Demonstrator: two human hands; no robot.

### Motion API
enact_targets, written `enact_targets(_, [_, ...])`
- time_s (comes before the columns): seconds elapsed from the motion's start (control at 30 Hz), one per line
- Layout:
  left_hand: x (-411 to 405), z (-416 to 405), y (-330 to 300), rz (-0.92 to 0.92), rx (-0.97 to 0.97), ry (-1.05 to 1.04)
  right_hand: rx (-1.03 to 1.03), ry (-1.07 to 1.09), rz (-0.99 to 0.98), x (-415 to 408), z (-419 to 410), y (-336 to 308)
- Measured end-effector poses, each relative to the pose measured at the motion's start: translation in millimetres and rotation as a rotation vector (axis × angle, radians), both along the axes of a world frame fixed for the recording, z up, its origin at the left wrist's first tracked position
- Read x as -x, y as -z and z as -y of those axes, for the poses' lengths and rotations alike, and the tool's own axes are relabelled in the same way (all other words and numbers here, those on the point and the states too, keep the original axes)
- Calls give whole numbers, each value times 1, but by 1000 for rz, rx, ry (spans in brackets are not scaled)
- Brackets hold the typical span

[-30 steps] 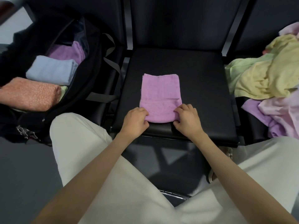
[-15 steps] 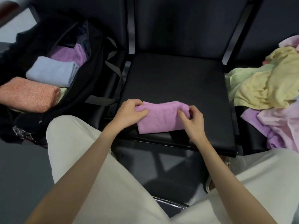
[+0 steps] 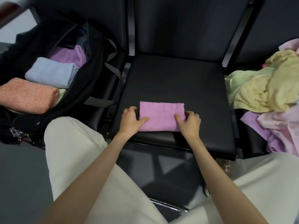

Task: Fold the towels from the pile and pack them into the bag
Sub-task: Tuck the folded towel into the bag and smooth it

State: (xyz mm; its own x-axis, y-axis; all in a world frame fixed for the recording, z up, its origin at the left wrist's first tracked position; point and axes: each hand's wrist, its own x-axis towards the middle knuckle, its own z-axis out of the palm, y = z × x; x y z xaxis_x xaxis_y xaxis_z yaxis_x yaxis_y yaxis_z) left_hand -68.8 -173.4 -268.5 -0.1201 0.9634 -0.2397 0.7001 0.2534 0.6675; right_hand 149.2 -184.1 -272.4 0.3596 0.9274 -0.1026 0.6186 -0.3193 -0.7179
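A purple towel (image 3: 160,115), folded into a small thick rectangle, lies near the front edge of the black middle seat (image 3: 178,81). My left hand (image 3: 131,122) holds its left end, thumb on top and fingers curled round the edge. At the right end my right hand (image 3: 189,125) grips it the same way. To the left stands the open black bag (image 3: 92,88), which holds folded orange (image 3: 27,97), light blue (image 3: 51,75) and purple (image 3: 68,56) towels. The pile of unfolded towels (image 3: 267,92) lies on the right seat.
Dark seat backs rise behind the seats. Grey straps (image 3: 113,68) hang from the bag toward the middle seat. My legs in white trousers (image 3: 72,159) flank the seat's front edge, with dark floor below.
The long purple towel has been folded in half toward me into a short rectangle. Both hands moved from its near corners to its left and right ends.
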Motion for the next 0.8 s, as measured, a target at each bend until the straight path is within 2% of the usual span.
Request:
enact_targets(0.17, [-10,-6,-2,-161,71,29,40,-9,171,15,3,-4])
enact_targets(0.3, [-16,-8,-11,-55,125,-28,45,-28,243,35,-11,-14])
enact_targets(0.37, [-5,-12,-16,79,81,-131,38,-29,124,52,-23,-24])
enact_targets(0.5, [54,-33,-46,297,-84,-343,32,-81,-278,110,-48,-53])
enact_targets(0.67, [167,-73,-96,200,-262,-448,53,-174,-656,201,-88,-93])
enact_targets(0.8, [252,-111,-124,-31,-302,-417,14,-295,-709,276,-124,-114])
